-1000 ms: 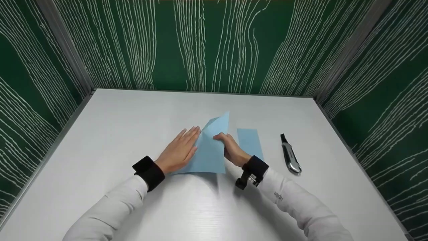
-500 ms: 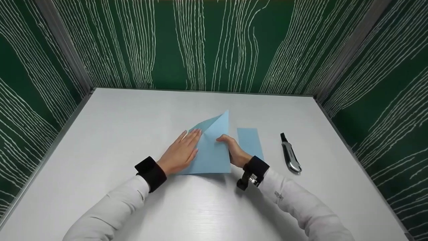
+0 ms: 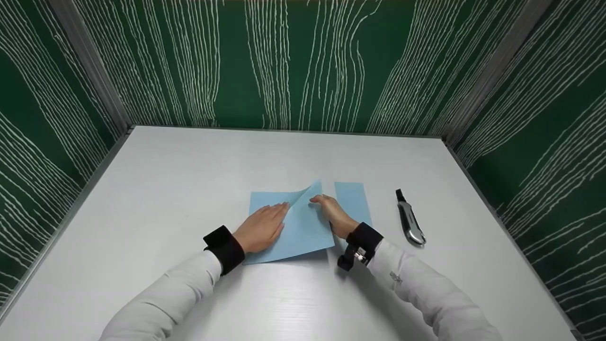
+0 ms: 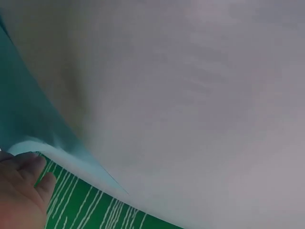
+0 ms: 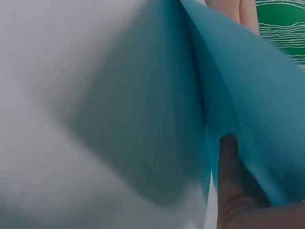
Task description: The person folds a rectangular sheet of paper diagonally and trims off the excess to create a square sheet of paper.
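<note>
Head view: left hand [image 3: 262, 228] lies flat, pinning the sheet [image 3: 303, 234] to the counter [image 3: 165, 180] while right hand [image 3: 334, 214] pinches its lifted flap; knife [image 3: 410, 224] right of it.

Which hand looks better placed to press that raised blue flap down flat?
Probably the right hand: it already pinches the raised flap of the blue paper, while the left hand lies flat, pinning the sheet.

Both white-sleeved arms reach forward. The left hand [image 3: 261, 227] lies flat, fingers [image 3: 278, 210] straight and together; the right hand [image 3: 334, 215] curls, its fingertips pinching.
</note>
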A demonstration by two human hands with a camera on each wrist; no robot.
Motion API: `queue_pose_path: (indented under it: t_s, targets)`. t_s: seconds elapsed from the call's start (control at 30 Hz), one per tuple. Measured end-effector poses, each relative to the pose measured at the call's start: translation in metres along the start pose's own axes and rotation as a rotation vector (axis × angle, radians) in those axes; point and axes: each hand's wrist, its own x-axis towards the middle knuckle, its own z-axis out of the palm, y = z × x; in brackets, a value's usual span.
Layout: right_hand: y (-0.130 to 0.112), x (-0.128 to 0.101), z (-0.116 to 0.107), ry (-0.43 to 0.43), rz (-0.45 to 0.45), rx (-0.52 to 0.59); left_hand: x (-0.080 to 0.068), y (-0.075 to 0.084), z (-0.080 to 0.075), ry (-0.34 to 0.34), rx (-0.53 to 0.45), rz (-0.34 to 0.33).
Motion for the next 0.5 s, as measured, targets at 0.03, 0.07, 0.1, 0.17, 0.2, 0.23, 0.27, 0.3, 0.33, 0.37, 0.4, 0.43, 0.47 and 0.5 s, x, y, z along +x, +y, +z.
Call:
queue_pose_path:
  t_s: [0.03,0.07,0.1,0.17,0.2,0.23,0.27,0.3,0.33,0.37,0.4,0.43,0.47,0.5]
  targets:
    - [0.0,-0.001,0.0,0.024,-0.009,-0.026,0.0,0.001,0.001,-0.013,-0.002,-0.003]
    - [0.0,-0.002,-0.001,0.039,-0.021,-0.046,0.0,0.001,0.001,-0.025,-0.003,-0.007]
    - [0.0,-0.002,-0.001,0.053,-0.031,-0.057,0.0,0.002,0.001,-0.029,-0.005,-0.008]
    - [0.001,-0.002,-0.003,0.08,-0.057,-0.069,0.001,0.003,0.002,-0.042,-0.014,-0.015]
    - [0.001,-0.002,-0.004,0.092,-0.075,-0.078,0.001,0.003,0.002,-0.044,-0.014,-0.015]
    - [0.002,-0.002,-0.005,0.101,-0.097,-0.086,0.001,0.003,0.003,-0.049,-0.013,-0.016]
    - [0.003,-0.002,-0.006,0.107,-0.123,-0.101,0.002,0.003,0.003,-0.052,-0.012,-0.016]
    - [0.004,-0.002,-0.006,0.109,-0.151,-0.122,0.002,0.002,0.004,-0.055,-0.005,-0.015]
    - [0.005,-0.002,-0.007,0.107,-0.179,-0.159,0.003,0.002,0.005,-0.06,0.002,-0.013]
    - [0.006,-0.001,-0.007,0.105,-0.208,-0.213,0.004,0.001,0.005,-0.06,0.013,-0.009]
    - [0.007,-0.001,-0.007,0.093,-0.235,-0.273,0.004,0.0,0.006,-0.064,0.026,-0.007]
    - [0.009,-0.001,-0.006,0.08,-0.26,-0.345,0.005,-0.001,0.006,-0.063,0.038,-0.004]
    - [0.01,0.0,-0.006,0.066,-0.285,-0.422,0.006,-0.002,0.007,-0.062,0.048,-0.002]
    - [0.012,0.0,-0.005,0.049,-0.309,-0.502,0.007,-0.003,0.007,-0.059,0.06,0.001]
